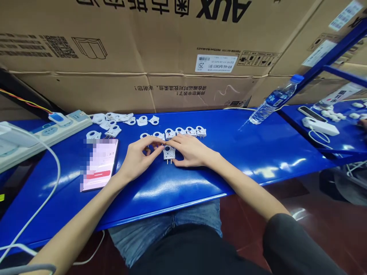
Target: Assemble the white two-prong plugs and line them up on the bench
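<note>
A small white two-pin plug part (169,153) with a round hole at its top is between my hands, its metal pins pointing toward me. My left hand (140,156) is curled, with thumb and index fingertips at the part's upper left edge. From the other side my right hand (190,149) reaches around it, index finger along the top and thumb near the pins. Just beyond my fingers, similar white plug parts (201,131) stand in a row, some partly covered by my hands. More white plastic pieces (112,131) lie in a loose group farther left.
A phone (100,164) with a lit screen lies left of my left hand. White power strips (51,131) and cables run along the left side. A water bottle (275,100) leans at the back right. Behind the blue table (183,187) stands a large cardboard box (114,89).
</note>
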`<state>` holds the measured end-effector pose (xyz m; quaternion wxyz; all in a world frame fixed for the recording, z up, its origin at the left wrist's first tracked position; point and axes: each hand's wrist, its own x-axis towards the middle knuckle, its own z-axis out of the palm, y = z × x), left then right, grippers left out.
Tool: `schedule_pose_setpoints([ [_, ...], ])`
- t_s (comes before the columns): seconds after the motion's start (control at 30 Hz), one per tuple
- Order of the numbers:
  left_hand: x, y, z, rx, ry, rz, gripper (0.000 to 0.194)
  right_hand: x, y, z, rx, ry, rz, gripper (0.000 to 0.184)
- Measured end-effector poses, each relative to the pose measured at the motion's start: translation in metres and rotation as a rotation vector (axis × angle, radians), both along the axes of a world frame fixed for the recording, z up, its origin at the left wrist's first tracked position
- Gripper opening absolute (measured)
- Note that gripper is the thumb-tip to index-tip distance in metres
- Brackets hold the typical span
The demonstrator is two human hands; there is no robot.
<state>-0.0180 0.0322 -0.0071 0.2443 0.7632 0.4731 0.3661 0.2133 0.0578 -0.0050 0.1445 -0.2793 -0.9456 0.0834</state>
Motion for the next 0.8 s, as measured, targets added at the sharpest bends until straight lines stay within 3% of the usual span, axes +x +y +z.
schedule_pose_setpoints([
  [0.23, 0.001, -0.001, -0.002, 0.062, -0.005, 0.071, 0.023, 0.001, 0.000, 0.003, -0.002, 0.006, -0.005, 0.053],
  [0.43, 0.001, -0.001, 0.000, 0.208, 0.094, 0.026, 0.019, 0.002, 0.000, 0.007, -0.013, 0.001, -0.041, 0.053],
  [0.8, -0.004, 0.001, -0.011, 0.230, 0.159, -0.012, 0.022, 0.002, 0.003, 0.002, 0.018, 0.006, -0.110, 0.056],
])
